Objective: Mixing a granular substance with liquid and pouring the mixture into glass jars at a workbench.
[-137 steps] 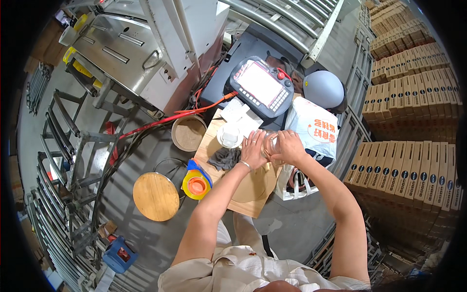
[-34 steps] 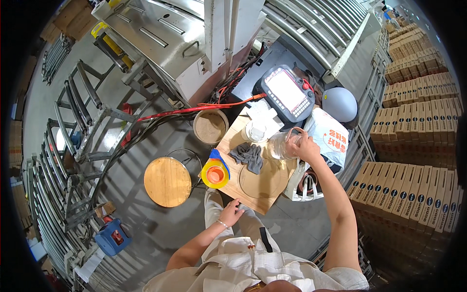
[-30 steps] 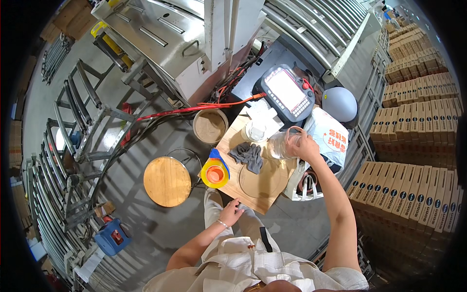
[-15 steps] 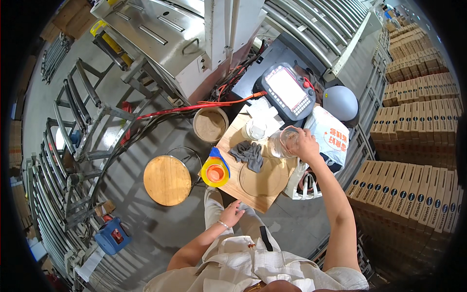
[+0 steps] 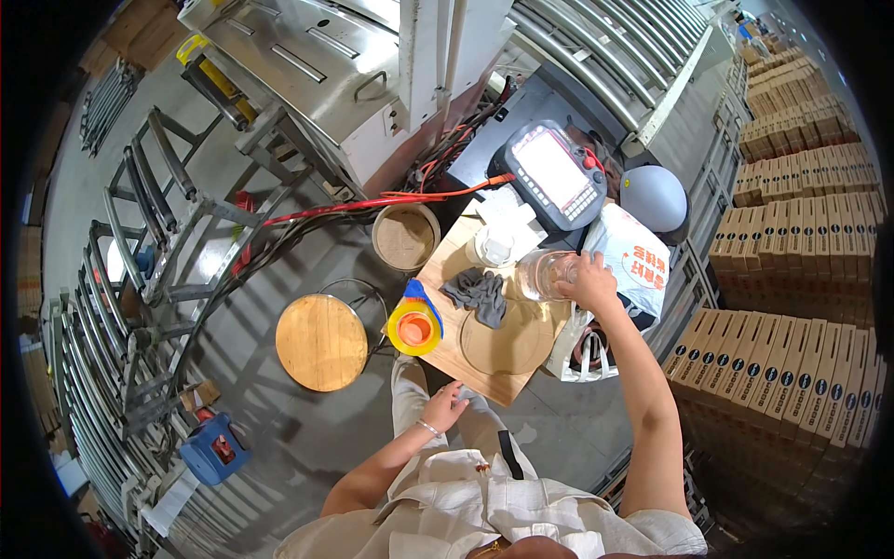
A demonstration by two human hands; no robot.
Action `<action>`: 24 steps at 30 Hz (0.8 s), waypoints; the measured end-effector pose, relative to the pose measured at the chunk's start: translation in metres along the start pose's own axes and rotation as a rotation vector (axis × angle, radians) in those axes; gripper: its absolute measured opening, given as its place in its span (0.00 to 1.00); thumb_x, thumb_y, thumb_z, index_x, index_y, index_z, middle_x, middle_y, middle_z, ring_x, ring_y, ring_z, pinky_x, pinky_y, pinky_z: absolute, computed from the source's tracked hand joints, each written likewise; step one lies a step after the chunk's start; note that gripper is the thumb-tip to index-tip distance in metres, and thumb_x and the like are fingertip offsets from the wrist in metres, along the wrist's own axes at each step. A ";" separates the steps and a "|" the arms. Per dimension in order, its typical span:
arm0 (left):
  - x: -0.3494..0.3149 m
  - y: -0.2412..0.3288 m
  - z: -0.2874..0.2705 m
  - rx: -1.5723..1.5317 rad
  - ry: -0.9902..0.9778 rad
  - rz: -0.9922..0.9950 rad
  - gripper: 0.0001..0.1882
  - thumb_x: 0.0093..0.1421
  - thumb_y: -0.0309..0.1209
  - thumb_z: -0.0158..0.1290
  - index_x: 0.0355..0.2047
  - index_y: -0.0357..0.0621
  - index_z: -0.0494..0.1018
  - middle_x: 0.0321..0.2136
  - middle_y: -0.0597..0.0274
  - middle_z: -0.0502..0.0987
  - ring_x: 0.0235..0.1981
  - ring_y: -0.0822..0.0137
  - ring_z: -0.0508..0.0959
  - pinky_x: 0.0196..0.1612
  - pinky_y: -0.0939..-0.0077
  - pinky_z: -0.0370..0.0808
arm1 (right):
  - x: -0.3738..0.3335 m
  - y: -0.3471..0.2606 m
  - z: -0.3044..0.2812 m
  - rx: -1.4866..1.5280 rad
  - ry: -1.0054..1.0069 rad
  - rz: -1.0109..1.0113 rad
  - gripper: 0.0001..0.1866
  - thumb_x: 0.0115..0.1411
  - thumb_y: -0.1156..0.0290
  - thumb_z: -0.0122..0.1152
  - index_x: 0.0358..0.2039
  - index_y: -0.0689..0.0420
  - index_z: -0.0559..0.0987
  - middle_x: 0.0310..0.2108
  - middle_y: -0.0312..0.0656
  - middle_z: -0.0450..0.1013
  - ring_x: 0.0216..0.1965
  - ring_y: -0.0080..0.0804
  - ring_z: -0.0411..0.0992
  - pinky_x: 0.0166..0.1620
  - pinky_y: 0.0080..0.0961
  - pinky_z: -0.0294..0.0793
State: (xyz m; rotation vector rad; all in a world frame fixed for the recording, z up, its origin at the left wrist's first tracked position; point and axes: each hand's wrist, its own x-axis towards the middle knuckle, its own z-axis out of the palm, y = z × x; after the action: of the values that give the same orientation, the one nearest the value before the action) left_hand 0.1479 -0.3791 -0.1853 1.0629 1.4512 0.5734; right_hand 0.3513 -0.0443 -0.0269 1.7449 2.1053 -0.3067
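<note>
At the right edge of a small wooden table point(image 5: 447, 359), my right hand point(image 5: 591, 282) is closed round the rim end of a clear plastic cup point(image 5: 543, 275). The cup looks tilted, with part of it hidden behind my fingers. Near it on the table are a white cup point(image 5: 492, 247), a crumpled dark grey glove or cloth point(image 5: 477, 295) and a yellow tape roll point(image 5: 415, 326) with a blue part. My left hand point(image 5: 444, 407) rests by my thigh, holding nothing, fingers loosely stretched.
A handheld control panel point(image 5: 556, 177) with a lit screen lies behind the table. To its right are a white plastic bag point(image 5: 629, 256) and a grey cap-like object point(image 5: 654, 198). A round wooden stool point(image 5: 321, 343) stands left. Stacked cartons point(image 5: 782, 368) line the right; roller conveyors point(image 5: 605, 56) are behind.
My right hand has shifted slightly and the clear cup has tipped a little more to the side. The left hand stays where it was.
</note>
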 end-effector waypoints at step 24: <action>-0.003 -0.003 0.004 0.028 0.009 0.007 0.24 0.56 0.36 0.57 0.51 0.39 0.67 0.37 0.52 0.77 0.35 0.62 0.79 0.39 0.71 0.76 | 0.006 0.020 0.010 0.147 -0.015 0.009 0.33 0.47 0.58 0.65 0.46 0.68 0.66 0.42 0.60 0.69 0.43 0.54 0.71 0.44 0.38 0.75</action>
State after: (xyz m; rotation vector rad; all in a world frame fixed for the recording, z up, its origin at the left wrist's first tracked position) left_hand 0.1503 -0.3843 -0.1869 1.0885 1.4677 0.5646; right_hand 0.3710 -0.0389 -0.0376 1.8275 2.1112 -0.4815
